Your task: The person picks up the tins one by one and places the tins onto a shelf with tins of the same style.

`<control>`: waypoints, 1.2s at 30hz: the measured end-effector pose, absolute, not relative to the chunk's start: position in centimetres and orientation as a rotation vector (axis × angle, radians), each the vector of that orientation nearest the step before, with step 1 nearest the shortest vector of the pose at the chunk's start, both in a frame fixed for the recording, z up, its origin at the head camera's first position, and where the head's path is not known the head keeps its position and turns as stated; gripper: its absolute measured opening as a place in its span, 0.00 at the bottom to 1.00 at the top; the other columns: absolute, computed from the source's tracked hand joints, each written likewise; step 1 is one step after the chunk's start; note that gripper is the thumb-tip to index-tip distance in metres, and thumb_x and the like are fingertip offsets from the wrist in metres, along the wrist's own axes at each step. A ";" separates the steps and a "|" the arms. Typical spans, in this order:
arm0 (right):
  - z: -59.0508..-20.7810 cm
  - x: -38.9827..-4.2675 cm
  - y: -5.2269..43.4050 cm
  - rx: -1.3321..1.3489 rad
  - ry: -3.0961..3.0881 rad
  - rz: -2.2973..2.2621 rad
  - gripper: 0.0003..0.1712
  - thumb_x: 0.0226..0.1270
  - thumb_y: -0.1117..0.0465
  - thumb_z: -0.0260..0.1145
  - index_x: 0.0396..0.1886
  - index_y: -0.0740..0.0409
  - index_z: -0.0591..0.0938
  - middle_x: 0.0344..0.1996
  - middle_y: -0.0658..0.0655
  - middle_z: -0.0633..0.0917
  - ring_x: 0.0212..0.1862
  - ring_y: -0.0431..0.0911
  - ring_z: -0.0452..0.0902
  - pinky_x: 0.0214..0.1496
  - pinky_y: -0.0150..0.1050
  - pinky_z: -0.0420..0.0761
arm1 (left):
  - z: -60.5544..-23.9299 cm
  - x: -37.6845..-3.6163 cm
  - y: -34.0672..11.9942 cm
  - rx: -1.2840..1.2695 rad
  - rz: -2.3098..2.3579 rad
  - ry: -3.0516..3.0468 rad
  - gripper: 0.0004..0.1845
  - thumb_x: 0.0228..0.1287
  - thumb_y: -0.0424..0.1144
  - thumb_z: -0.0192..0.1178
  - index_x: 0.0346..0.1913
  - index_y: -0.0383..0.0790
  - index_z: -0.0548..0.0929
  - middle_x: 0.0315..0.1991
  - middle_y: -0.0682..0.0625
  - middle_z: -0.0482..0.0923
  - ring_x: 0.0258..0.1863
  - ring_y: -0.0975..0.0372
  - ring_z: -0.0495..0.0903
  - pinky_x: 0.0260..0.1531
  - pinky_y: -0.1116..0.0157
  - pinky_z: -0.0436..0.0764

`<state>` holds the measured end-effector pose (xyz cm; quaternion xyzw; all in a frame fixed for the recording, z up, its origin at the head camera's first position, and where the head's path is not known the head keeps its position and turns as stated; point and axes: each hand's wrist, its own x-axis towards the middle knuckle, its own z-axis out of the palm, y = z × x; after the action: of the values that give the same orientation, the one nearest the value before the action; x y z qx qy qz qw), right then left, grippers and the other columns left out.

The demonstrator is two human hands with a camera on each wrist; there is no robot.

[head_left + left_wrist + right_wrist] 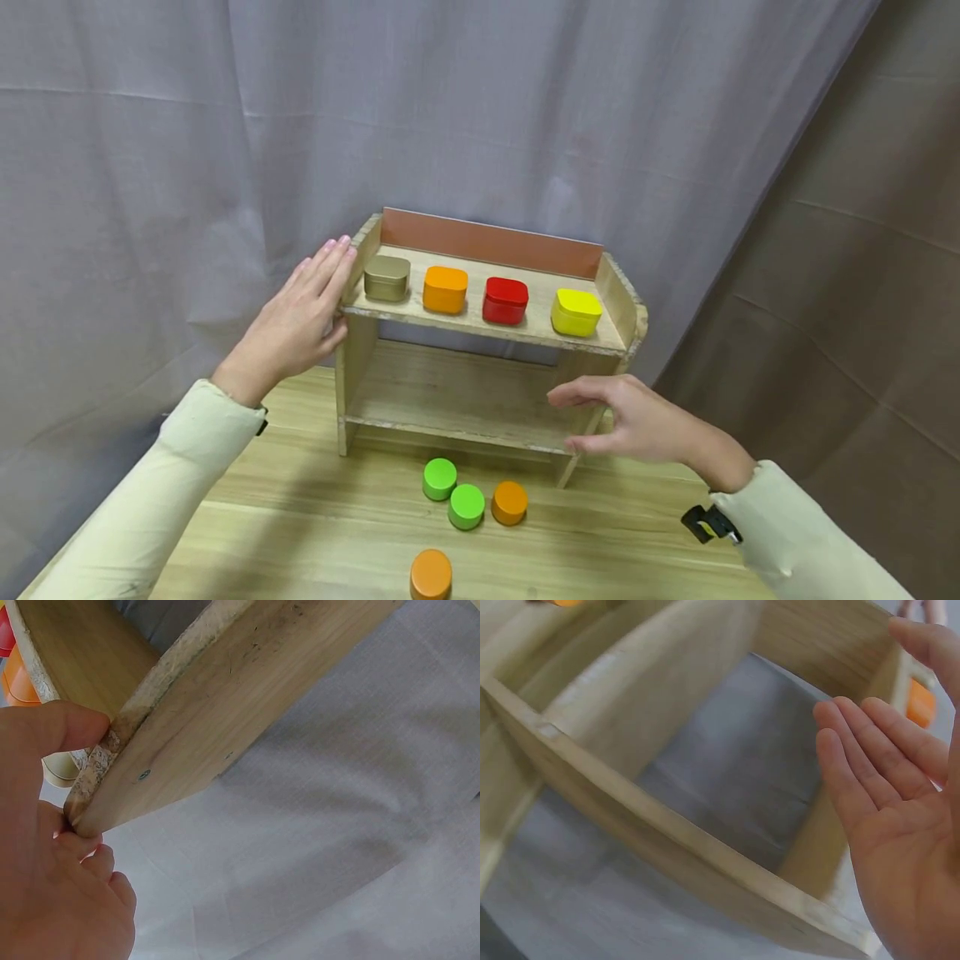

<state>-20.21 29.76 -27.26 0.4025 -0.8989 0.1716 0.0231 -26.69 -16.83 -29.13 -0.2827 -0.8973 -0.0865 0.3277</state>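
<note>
A small two-tier wooden shelf [450, 387] stands on the table against a curtain. My left hand [303, 308] grips the front edge of its left side panel, with the thumb [79, 727] on one side and fingers on the other. On the top board sit an olive box [387, 279], an orange box [446, 290], a red box [506, 301] and a yellow box [576, 313], all with rounded corners. My right hand [637, 417] hovers in front of the shelf's right side, fingers extended, thumb apart, holding nothing.
Before the shelf lie two green round pieces [439, 479] close together, with an orange round piece [510, 503] beside them. Nearer the front is another orange cylinder [431, 575]. A grey curtain [480, 108] hangs right behind the shelf, and a brown curtain [847, 275] at right.
</note>
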 end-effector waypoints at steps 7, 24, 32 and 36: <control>-30.3 -20.7 29.4 1.294 -2.879 0.598 0.29 0.67 0.49 0.76 0.63 0.59 0.84 0.58 0.55 0.90 0.57 0.47 0.88 0.60 0.47 0.89 | -29.1 -26.8 -16.9 -0.738 -0.230 -2.345 0.51 0.62 0.33 0.63 0.84 0.30 0.48 0.86 0.35 0.48 0.85 0.41 0.51 0.84 0.41 0.57; -38.7 -21.7 29.7 1.234 -3.019 0.705 0.33 0.65 0.53 0.77 0.63 0.68 0.82 0.59 0.64 0.88 0.58 0.58 0.87 0.59 0.48 0.90 | -29.0 -26.8 -16.7 -0.742 -0.237 -2.363 0.51 0.63 0.33 0.63 0.85 0.30 0.48 0.86 0.36 0.47 0.85 0.41 0.51 0.84 0.40 0.57; -43.3 -21.6 29.7 1.170 -2.997 0.825 0.37 0.63 0.54 0.78 0.65 0.72 0.79 0.60 0.69 0.86 0.60 0.62 0.85 0.63 0.55 0.86 | -29.2 -26.7 -16.8 -0.741 -0.241 -2.356 0.51 0.62 0.32 0.63 0.85 0.30 0.48 0.86 0.35 0.47 0.85 0.41 0.51 0.84 0.41 0.57; -45.5 -21.6 29.8 1.095 -2.973 0.874 0.38 0.63 0.54 0.79 0.65 0.73 0.78 0.61 0.70 0.85 0.60 0.62 0.85 0.63 0.57 0.86 | -29.2 -26.8 -16.9 -0.741 -0.244 -2.357 0.51 0.62 0.32 0.63 0.85 0.30 0.48 0.86 0.36 0.47 0.85 0.41 0.51 0.84 0.41 0.56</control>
<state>-21.63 29.82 -45.52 0.3324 -0.9021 0.2653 -0.0724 -26.76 -16.91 -29.16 -0.2823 -0.8983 -0.0930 0.3235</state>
